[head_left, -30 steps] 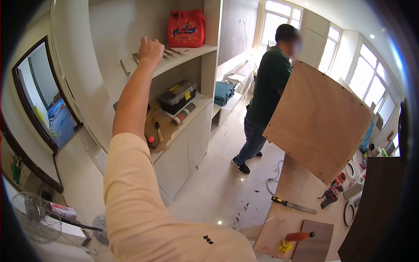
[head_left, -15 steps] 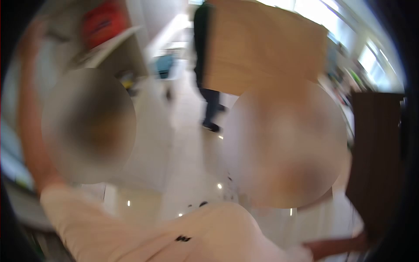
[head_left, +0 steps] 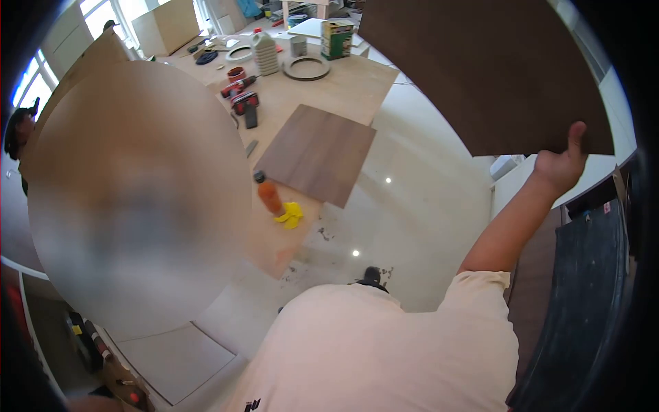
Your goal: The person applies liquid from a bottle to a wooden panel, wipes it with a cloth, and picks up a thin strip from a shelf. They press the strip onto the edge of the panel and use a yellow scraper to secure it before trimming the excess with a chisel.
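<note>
A large dark brown board (head_left: 494, 75) is held up at the upper right. My right hand (head_left: 564, 165) grips its lower edge, the thumb lying on the near face. My left hand is out of sight; only a sliver of skin shows at the bottom left edge. On the plywood worktable (head_left: 364, 79) lies a square wood-grain panel (head_left: 316, 154), its corner overhanging the side. Near it are an orange bottle (head_left: 269, 196) with a black cap and a yellow cloth (head_left: 293, 215). A blurred round patch hides much of the left.
Two red-and-black power drills (head_left: 245, 104), a white jug (head_left: 265, 55), a coil of edging strip (head_left: 306, 69) and a green tin (head_left: 337, 39) stand on the table. Another person (head_left: 17, 134) is beside a large light board (head_left: 86, 62). Dark panels (head_left: 587, 275) stand at the right.
My view has swung round from the walkway to the worktable. The dark board has gone from low on the right to raised at the upper right. My left arm has dropped mostly out of view.
</note>
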The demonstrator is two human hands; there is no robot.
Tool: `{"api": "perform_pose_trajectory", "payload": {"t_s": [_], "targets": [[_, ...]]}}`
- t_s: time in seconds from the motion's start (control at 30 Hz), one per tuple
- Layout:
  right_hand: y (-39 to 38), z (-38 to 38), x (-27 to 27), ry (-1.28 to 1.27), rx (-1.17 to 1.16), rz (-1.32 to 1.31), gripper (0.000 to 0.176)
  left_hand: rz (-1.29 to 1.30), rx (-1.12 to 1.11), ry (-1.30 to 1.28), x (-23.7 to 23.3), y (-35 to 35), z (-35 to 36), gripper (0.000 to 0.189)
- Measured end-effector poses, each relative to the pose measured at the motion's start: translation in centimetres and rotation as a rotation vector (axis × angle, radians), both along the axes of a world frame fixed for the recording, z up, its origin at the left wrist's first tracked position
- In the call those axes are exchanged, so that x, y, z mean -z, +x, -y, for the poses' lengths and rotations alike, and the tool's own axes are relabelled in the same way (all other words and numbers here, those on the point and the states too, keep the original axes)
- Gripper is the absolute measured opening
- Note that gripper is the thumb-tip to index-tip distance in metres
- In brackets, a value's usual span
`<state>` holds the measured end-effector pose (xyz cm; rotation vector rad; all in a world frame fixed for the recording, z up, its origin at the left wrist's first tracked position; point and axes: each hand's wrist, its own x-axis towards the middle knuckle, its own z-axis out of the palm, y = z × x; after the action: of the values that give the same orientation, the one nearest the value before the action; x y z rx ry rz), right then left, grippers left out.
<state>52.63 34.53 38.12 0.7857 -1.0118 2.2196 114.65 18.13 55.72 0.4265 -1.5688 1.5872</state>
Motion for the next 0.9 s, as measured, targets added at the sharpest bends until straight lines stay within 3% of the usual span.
{"api": "perform_pose_trajectory", "payload": {"t_s": [0.07, 0.3, 0.5, 0.67, 0.7, 0.8, 0.9], "targets": [[-4.8, -0.4, 2.1, 0.054, 0.045, 0.044, 0.055, -0.006, 0.142, 0.148, 1.6, -7.5, 2.7, 0.022], [-21.7, 0.1, 11.0, 0.447, -0.153, 0.051, 0.048, -0.044, 0.21, 0.381, 7.3, -30.0, 8.6, 0.019], [-33.2, 7.7, 14.8, 0.436, -0.502, 0.072, 0.047, -0.367, 0.246, 0.66, 8.7, -38.6, 7.9, 0.02], [-43.5, 17.8, 16.2, 0.466, -0.765, 0.09, 0.052, -0.623, 0.113, 0.639, 11.3, -43.3, 10.2, 0.024], [-45.3, 19.5, 16.7, 0.489, -0.821, 0.096, 0.052, -0.561, 0.298, 0.68, 11.7, -43.1, 11.7, 0.027], [-49.3, 25.1, 16.2, 0.501, -0.952, 0.045, 0.047, -0.719, 0.254, 0.639, 13.0, -44.9, 14.3, 0.03], [-52.9, 30.4, 16.0, 0.534, -1.086, 0.01, 0.048, -0.779, 0.395, 0.651, 12.9, -46.8, 17.7, 0.03]]}}
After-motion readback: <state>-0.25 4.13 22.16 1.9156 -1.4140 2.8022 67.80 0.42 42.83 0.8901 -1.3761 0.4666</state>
